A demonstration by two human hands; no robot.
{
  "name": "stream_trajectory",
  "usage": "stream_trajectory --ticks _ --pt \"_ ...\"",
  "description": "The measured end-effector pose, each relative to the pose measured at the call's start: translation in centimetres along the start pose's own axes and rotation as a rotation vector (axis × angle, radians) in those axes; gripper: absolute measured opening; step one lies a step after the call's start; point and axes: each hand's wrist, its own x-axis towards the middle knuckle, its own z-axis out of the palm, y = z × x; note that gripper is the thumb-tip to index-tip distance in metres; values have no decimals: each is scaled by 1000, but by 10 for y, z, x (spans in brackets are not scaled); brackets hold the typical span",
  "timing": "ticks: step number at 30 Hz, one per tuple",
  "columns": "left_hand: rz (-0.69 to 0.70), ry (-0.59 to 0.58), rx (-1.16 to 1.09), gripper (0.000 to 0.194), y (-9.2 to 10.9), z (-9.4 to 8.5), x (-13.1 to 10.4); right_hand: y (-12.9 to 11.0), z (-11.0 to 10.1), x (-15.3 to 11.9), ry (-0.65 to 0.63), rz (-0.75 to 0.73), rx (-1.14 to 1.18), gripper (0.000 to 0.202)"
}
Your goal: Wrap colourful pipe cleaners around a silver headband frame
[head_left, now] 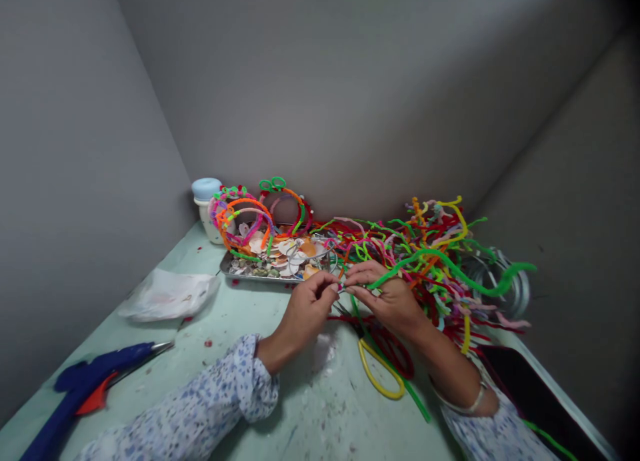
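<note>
My left hand (305, 307) is closed in a pinch, its fingertips meeting those of my right hand (393, 301). A tiny pinkish bit shows between them; what my left fingers hold is too small to make out. A long bright green pipe cleaner (445, 255) passes through my right fingers and curves away to the right. Just beyond the hands, a thin wire loop (299, 261) stands over the tray; whether it joins what I hold is unclear. Beneath my hands lie scissors with a yellow handle (367, 367), beside dark red and green pipe cleaners.
A metal tray (260, 278) holds shells, with colourful pipe-cleaner hoops (245, 204) above it. Left of it are a blue-lidded jar (207, 189), a plastic bag (173, 294) and a blue glue gun (95, 381). Pipe cleaners (360, 237) spill from a tipped jar (520, 291); a black-screened device (535, 394) lies right.
</note>
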Motion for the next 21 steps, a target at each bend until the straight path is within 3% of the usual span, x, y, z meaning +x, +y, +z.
stream_trajectory --ticks 14,21 --pt "330 127 292 13 -5 5 -10 4 13 -14 201 -154 -66 8" --pt "400 166 337 12 -12 9 -18 -3 37 -37 388 -196 -143 15"
